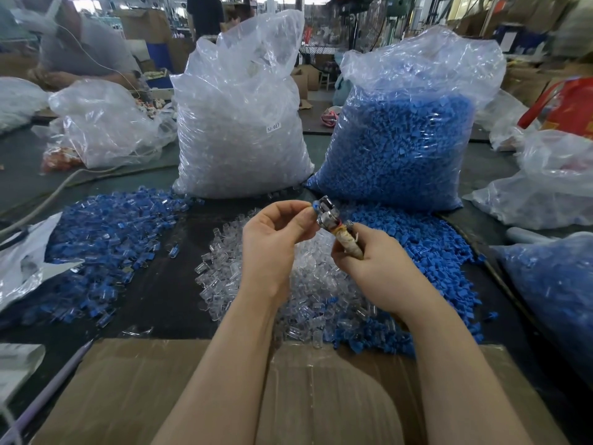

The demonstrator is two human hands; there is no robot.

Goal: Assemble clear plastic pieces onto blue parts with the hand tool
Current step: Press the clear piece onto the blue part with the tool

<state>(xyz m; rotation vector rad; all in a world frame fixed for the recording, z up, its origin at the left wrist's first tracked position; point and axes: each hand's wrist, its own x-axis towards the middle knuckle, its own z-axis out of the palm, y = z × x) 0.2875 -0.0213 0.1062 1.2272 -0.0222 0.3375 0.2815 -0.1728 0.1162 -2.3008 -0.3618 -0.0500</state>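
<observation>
**A:** Above the middle of the counter (167, 284), what are the two hands doing?

**B:** The right hand (369, 261) grips the wrapped handle of the hand tool (333, 224), fingers curled round it, with its metal head pointing up and away. The left hand (272, 239) pinches a small blue part (313, 205) between thumb and fingertips, right against the left side of that metal head.

**A:** Where are the rest of the parts?

**B:** A loose heap of clear plastic pieces (221, 277) lies directly below the hands. Loose blue parts (426, 248) spread to the right of it. A pile of what look like joined blue-and-clear pieces (106, 245) lies to the left. Farther back stand a tall bag of clear pieces (240, 123) and a bag of blue parts (404, 139). A cardboard box (154, 387) sits nearest the person.

**A:** How should this step be done well?

**B:** I would judge that the blue part must sit square in the tool's head before any pressure. The left fingertips should stay clear of the metal, and the right hand should hold the handle steady.

**A:** What can't be made out?

**B:** Whether a clear piece is already in the tool, as the head is small and shiny. The tool's working end is partly covered by the left fingers. The far room and another person at far left are blurred.
</observation>
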